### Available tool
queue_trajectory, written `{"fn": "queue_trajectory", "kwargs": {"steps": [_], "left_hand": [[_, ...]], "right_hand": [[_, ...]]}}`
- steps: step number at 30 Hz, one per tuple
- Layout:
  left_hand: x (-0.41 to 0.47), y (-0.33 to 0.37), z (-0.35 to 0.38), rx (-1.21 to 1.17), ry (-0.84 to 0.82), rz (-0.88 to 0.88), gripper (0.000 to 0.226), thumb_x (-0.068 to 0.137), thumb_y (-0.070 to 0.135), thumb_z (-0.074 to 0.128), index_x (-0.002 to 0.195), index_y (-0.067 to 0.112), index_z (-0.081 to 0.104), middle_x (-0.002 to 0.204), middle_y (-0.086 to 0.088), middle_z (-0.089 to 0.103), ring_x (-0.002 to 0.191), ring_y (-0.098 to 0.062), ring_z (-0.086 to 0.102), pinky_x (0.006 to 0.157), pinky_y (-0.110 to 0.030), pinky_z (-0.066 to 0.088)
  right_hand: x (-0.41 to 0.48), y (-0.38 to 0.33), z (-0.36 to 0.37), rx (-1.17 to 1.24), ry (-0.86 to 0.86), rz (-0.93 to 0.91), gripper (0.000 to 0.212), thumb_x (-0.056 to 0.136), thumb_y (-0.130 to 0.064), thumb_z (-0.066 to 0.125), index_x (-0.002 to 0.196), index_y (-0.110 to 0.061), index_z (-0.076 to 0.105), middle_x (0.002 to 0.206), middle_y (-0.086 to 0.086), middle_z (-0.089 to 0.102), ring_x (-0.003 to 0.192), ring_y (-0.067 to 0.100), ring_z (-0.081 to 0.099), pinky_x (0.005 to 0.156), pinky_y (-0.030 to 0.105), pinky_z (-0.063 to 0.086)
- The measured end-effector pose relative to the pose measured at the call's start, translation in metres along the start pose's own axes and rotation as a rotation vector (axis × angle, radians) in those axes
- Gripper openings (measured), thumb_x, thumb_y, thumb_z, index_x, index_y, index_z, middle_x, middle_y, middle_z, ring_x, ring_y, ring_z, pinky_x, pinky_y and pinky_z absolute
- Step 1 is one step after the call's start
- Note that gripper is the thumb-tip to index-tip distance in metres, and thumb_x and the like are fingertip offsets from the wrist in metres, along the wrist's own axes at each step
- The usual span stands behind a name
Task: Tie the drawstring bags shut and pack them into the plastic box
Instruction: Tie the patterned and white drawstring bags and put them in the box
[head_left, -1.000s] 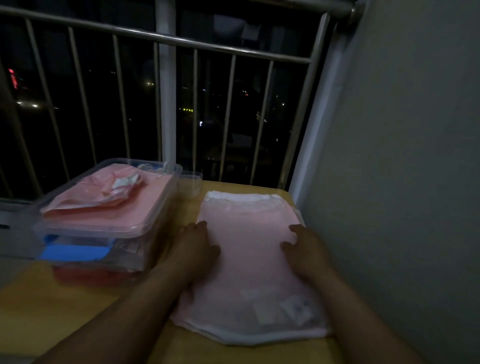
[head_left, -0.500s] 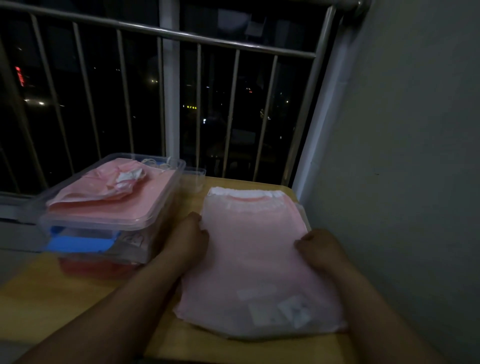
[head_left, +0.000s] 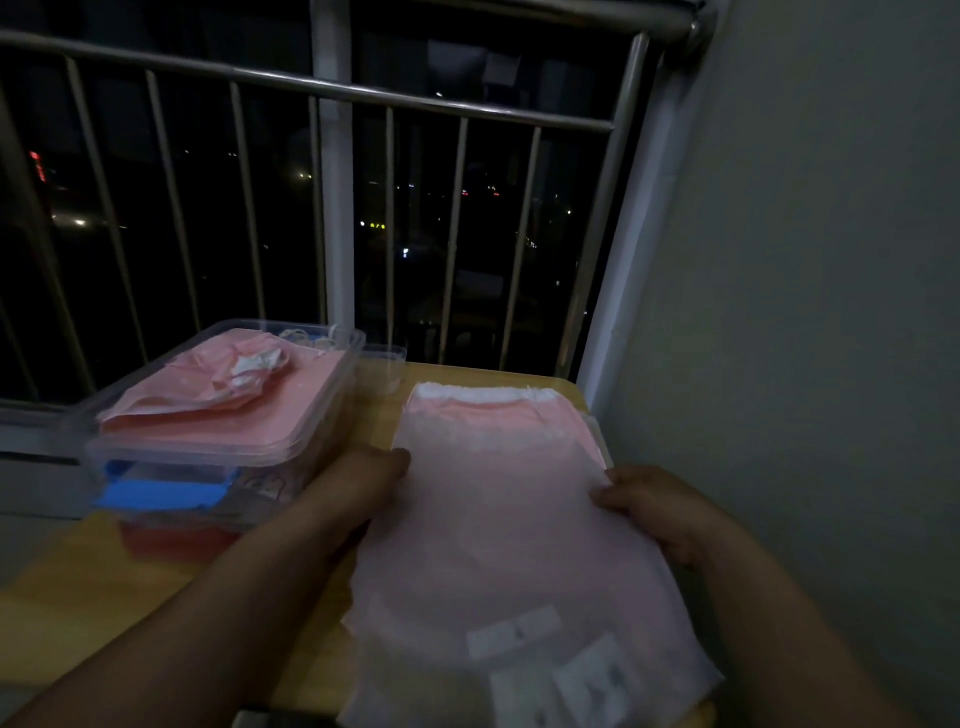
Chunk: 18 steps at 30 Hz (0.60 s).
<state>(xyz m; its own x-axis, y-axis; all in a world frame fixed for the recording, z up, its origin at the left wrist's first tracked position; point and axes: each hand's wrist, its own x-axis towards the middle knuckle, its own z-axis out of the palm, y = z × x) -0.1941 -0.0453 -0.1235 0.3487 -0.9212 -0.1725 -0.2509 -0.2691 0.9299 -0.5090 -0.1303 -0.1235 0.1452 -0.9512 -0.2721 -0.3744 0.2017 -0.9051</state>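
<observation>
Wooden table (head_left: 78, 597) at the dark balcony railing: grip moved to the bag edges.
Both hands, flat on top of the pink drawstring bag (head_left: 498, 519) a second earlier, had slid outward. The left hand (head_left: 363, 483) and right hand (head_left: 654, 509) now gripped its side edges, fingers curled round the fabric. The bag lay just right of the plastic box (head_left: 332, 410), its mouth seemingly untied. Smoothing appeared finished, with tying and packing outstanding.

We seem to be on a home balcony at night — a metal railing (head_left: 332, 93) fills the upper left of the frame, city lights (head_left: 379, 225) beyond, a small wooden bench (head_left: 78, 587) against a plain wall (head_left: 805, 312).
</observation>
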Motion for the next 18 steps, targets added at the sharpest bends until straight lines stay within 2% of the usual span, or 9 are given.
{"fn": "queue_trajectory", "kwargs": {"steps": [2,4,6,7,8,10,12,16,18], "left_hand": [[0.000,-0.002,-0.003,0.040,-0.012,0.025,0.026,0.099,0.026,0.064,0.091,0.004,0.075,0.088,-0.015,0.074,0.080,-0.033,0.071,0.080,-0.043,0.059],[-0.002,-0.004,-0.005,0.095,0.000,0.047,0.016,0.097,0.010,0.063,0.097,-0.003,0.073,0.083,-0.018,0.070,0.071,-0.030,0.066,0.069,-0.036,0.054],[-0.003,-0.005,-0.005,0.116,-0.007,0.035,0.014,0.094,0.000,0.059,0.101,-0.001,0.070,0.078,-0.021,0.066,0.065,-0.028,0.059,0.062,-0.031,0.046],[-0.005,-0.004,-0.004,0.126,-0.008,0.030,0.014,0.094,0.001,0.057,0.102,0.002,0.069,0.076,-0.017,0.065,0.063,-0.027,0.058,0.060,-0.027,0.045],[-0.006,-0.004,-0.003,0.133,-0.009,0.024,0.013,0.096,0.002,0.056,0.098,0.004,0.068,0.071,-0.013,0.064,0.059,-0.024,0.057,0.055,-0.023,0.044],[-0.012,-0.003,-0.002,0.139,-0.002,0.021,0.018,0.099,0.005,0.054,0.087,0.007,0.066,0.063,-0.006,0.061,0.053,-0.019,0.055,0.048,-0.019,0.041],[-0.016,-0.004,-0.001,0.130,-0.014,0.023,0.021,0.100,0.008,0.053,0.085,0.006,0.068,0.065,-0.007,0.061,0.055,-0.019,0.054,0.052,-0.020,0.042],[-0.019,0.001,-0.003,0.013,-0.003,0.041,0.026,0.102,0.025,0.062,0.089,0.005,0.074,0.077,-0.013,0.067,0.066,-0.022,0.059,0.062,-0.025,0.043],[-0.017,0.001,-0.004,-0.030,-0.002,0.053,0.040,0.101,0.038,0.062,0.096,0.001,0.076,0.090,-0.028,0.071,0.072,-0.027,0.062,0.071,-0.031,0.048]], "right_hand": [[-0.005,0.001,-0.005,-0.060,-0.062,0.031,0.017,0.093,0.000,0.064,0.106,0.005,0.073,0.096,0.024,0.077,0.086,0.039,0.074,0.081,0.046,0.062],[-0.015,-0.001,-0.011,-0.123,-0.167,0.067,0.019,0.093,-0.005,0.066,0.108,0.005,0.073,0.097,0.023,0.077,0.083,0.036,0.073,0.068,0.036,0.061],[-0.023,-0.002,-0.014,-0.096,-0.215,0.094,0.024,0.096,-0.016,0.069,0.112,0.003,0.071,0.090,0.017,0.077,0.069,0.026,0.072,0.051,0.028,0.055],[-0.025,-0.002,-0.013,-0.036,-0.204,0.102,0.030,0.097,-0.023,0.069,0.116,0.001,0.069,0.092,0.016,0.077,0.070,0.025,0.074,0.052,0.029,0.057],[-0.023,0.000,-0.011,0.025,-0.168,0.103,0.037,0.096,-0.030,0.069,0.119,-0.001,0.068,0.098,0.015,0.078,0.080,0.027,0.077,0.059,0.031,0.060],[-0.015,0.003,-0.005,0.114,-0.075,0.080,0.043,0.094,-0.040,0.071,0.121,-0.006,0.067,0.109,0.015,0.077,0.098,0.034,0.074,0.080,0.042,0.063],[-0.011,0.005,0.004,0.166,-0.007,0.044,0.040,0.095,-0.036,0.072,0.121,-0.006,0.068,0.112,0.017,0.075,0.101,0.038,0.073,0.091,0.050,0.060],[-0.016,0.003,0.016,0.205,0.004,-0.038,0.019,0.100,-0.009,0.063,0.115,-0.002,0.073,0.101,0.018,0.078,0.095,0.037,0.073,0.077,0.039,0.060],[-0.014,0.006,0.016,0.189,-0.053,-0.060,0.022,0.101,-0.008,0.062,0.119,-0.005,0.073,0.104,0.014,0.079,0.101,0.036,0.073,0.084,0.040,0.058]]}}
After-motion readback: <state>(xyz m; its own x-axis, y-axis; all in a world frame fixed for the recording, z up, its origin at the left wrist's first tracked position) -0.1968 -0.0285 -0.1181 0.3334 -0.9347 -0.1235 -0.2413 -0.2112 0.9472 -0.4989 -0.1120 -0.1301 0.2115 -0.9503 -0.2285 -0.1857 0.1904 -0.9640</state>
